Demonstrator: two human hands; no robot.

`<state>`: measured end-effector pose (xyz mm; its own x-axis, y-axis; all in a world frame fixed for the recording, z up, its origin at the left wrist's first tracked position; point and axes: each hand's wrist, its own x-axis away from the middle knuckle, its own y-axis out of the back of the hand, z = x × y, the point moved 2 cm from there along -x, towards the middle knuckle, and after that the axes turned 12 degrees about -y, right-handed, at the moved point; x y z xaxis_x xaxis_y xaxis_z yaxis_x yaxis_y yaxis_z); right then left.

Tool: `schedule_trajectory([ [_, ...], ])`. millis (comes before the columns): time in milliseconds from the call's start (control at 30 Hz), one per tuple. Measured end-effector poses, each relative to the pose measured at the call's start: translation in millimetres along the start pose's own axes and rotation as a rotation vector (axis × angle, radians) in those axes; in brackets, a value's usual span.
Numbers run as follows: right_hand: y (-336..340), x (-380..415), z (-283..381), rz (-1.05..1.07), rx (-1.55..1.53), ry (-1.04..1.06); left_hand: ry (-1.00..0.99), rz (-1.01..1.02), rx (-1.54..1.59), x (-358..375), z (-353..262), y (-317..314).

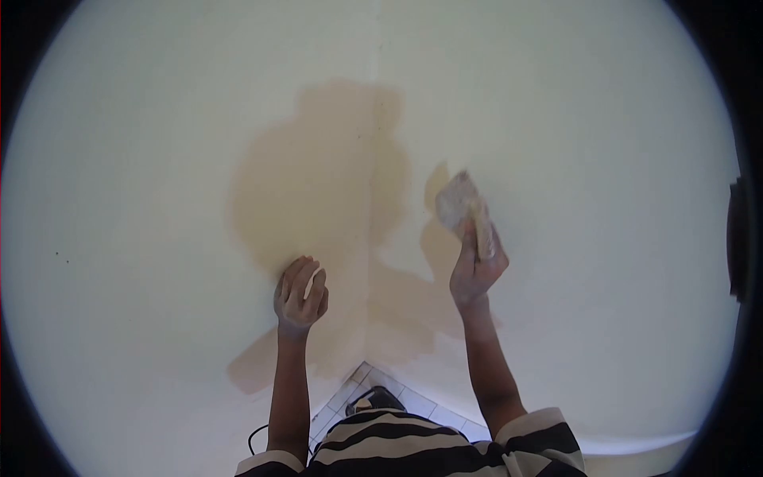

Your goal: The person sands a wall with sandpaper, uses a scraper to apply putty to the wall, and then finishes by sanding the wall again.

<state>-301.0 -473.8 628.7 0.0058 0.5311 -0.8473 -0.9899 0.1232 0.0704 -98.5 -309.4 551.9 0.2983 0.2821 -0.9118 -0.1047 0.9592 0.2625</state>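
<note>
My right hand (pixel 479 266) is wrapped round the handle of a putty knife (pixel 456 202), whose wide, smeared blade points up and left close to the right-hand wall (pixel 604 238). Left of the corner, my left hand (pixel 301 292) is raised in front of the left-hand wall (pixel 135 199), its fingers bent and a little apart, with the back of the hand showing. I see nothing in it, though the palm is hidden. Shadows of my head and arms fall across both walls.
The walls meet at a vertical corner (pixel 370 199). Below lies a tiled floor (pixel 433 409) with a dark object (pixel 383 396) on it, partly hidden by my striped shirt. A black cable (pixel 253 437) curves at lower left. A dark object (pixel 737 238) is at the right edge.
</note>
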Motion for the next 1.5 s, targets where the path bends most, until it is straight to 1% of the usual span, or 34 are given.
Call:
schedule_trajectory([
  [33, -1.9, -9.7, 3.7, -0.013, -0.004, 0.036, 0.008, 0.016, 0.006, -1.4, 1.1, -0.5],
  [100, -5.7, -26.7, 12.0, -0.046, -0.027, 0.107, 0.002, -0.022, 0.009, -1.8, 1.5, -1.3],
  [167, -13.5, -50.5, 33.3, -0.135, -0.019, 0.283, 0.01, -0.011, 0.004, 0.0, 2.5, -3.3],
  [233, -17.3, -71.4, 53.4, -0.2, -0.065, 0.405, 0.009, 0.004, 0.004, 2.2, 2.4, -3.2],
  [300, -5.2, -89.0, 67.5, -0.302, 0.073, 0.621, 0.003, -0.001, -0.004, 3.3, 3.6, -4.3],
  [333, 2.0, -98.6, 67.6, -0.301, 0.073, 0.618, 0.003, 0.002, -0.004, 2.6, 4.6, -4.4],
  [400, 12.9, -111.6, 66.1, -0.377, 0.278, 0.618, 0.016, -0.003, 0.019, 0.8, 4.7, -3.8],
  [433, 12.5, -110.1, 62.8, -0.373, 0.278, 0.62, 0.02, -0.004, 0.019, 1.3, 4.4, -4.5],
  [500, -4.6, -101.8, 36.7, -0.021, 1.173, 0.388, 0.023, -0.04, 0.021, 2.5, 3.7, -5.6],
  [533, -13.6, -77.9, 9.4, 0.084, 1.096, 0.294, 0.023, -0.037, 0.026, 1.5, 2.4, -5.6],
  [567, -17.1, -48.8, -6.9, 0.2, 1.091, 0.3, 0.027, -0.029, 0.02, 0.9, 1.5, -4.6],
  [633, -25.3, 28.2, -57.0, 0.348, 1.155, 0.339, 0.026, -0.029, 0.023, -1.2, 1.8, -3.5],
  [667, -18.5, 63.6, -78.8, 0.46, 1.159, 0.405, 0.028, -0.02, 0.007, -3.7, 1.4, -0.9],
  [700, -8.8, 92.6, -94.6, 0.485, 1.128, 0.436, 0.032, -0.016, -0.009, -5.9, -0.6, -0.4],
  [733, -1.2, 101.5, -93.8, 0.505, 1.094, 0.471, 0.03, -0.026, 0.001, -7.8, -4.5, -1.0],
  [767, 5.0, 97.6, -99.1, 0.493, 1.105, 0.474, 0.081, -0.045, -0.01, -9.8, -6.8, -2.3],
  [800, 9.0, 86.6, -90.9, 0.532, 1.098, 0.487, 0.13, -0.059, -0.023, -11.6, -7.3, -2.4],
  [833, 13.6, 79.6, -80.6, 0.577, 1.088, 0.489, 0.121, -0.06, -0.017, -14.1, -11.5, -3.1],
  [900, 7.3, 38.5, -56.8, 0.42, 1.157, 0.559, 0.205, -0.151, -0.049, -9.1, -18.0, -11.1],
  [933, 12.1, 3.0, -30.9, 0.342, 1.157, 0.488, 0.2, -0.162, -0.047, -8.1, -18.2, -13.2],
  [967, 17.4, -32.1, -3.4, 0.266, 1.154, 0.423, 0.145, -0.184, -0.021, -4.2, -16.8, -17.2],
  [1000, 25.7, -65.3, 23.1, 0.114, 1.155, 0.375, 0.092, -0.206, 0.001, -1.0, -16.6, -21.3],
  [1033, 30.7, -84.3, 38.4, -0.035, 1.147, 0.327, 0.095, -0.217, -0.002, 3.9, -17.2, -23.4],
  [1067, 28.9, -86.2, 36.9, -0.039, 1.145, 0.337, 0.041, -0.174, -0.072, 10.2, -19.5, -23.9],
  [1100, 33.1, -112.6, 51.0, -0.14, 1.126, 0.319, -0.013, -0.126, -0.141, -13.6, -12.8, -15.7],
  [1133, 33.2, -112.0, 47.6, -0.241, 1.103, 0.297, -0.012, -0.127, -0.146, -13.6, -13.8, -16.8],
  [1200, -5.1, -47.1, -12.9, 0.111, 1.351, 0.388, 0.041, -0.099, -0.123, -2.0, -15.0, -25.1],
  [1233, -17.7, 2.0, -40.0, 0.252, 1.324, 0.522, 0.04, -0.092, -0.124, 0.0, -13.3, -22.3],
  [1267, -23.1, 51.6, -73.6, 0.301, 1.326, 0.71, 0.038, -0.078, -0.127, -3.6, -11.2, -19.5],
  [1300, -15.9, 86.4, -91.7, 0.552, 1.193, 0.784, 0.036, -0.066, -0.127, -10.1, -8.3, -15.9],
  [1367, -1.0, 118.4, -106.5, 0.719, 1.164, 0.859, 0.041, -0.048, -0.106, -11.5, -8.4, -12.2],
  [1400, -2.1, 111.7, -104.7, 0.723, 1.161, 0.865, 0.048, -0.024, -0.089, -11.2, -8.0, -11.1],
  [1467, -7.7, 73.2, -89.5, 0.65, 1.161, 0.796, 0.04, -0.009, -0.077, -9.4, -5.3, -10.7],
  [1500, -8.1, 36.9, -63.4, 0.517, 1.229, 0.763, 0.029, 0.002, -0.064, -10.1, -5.0, -11.1],
])
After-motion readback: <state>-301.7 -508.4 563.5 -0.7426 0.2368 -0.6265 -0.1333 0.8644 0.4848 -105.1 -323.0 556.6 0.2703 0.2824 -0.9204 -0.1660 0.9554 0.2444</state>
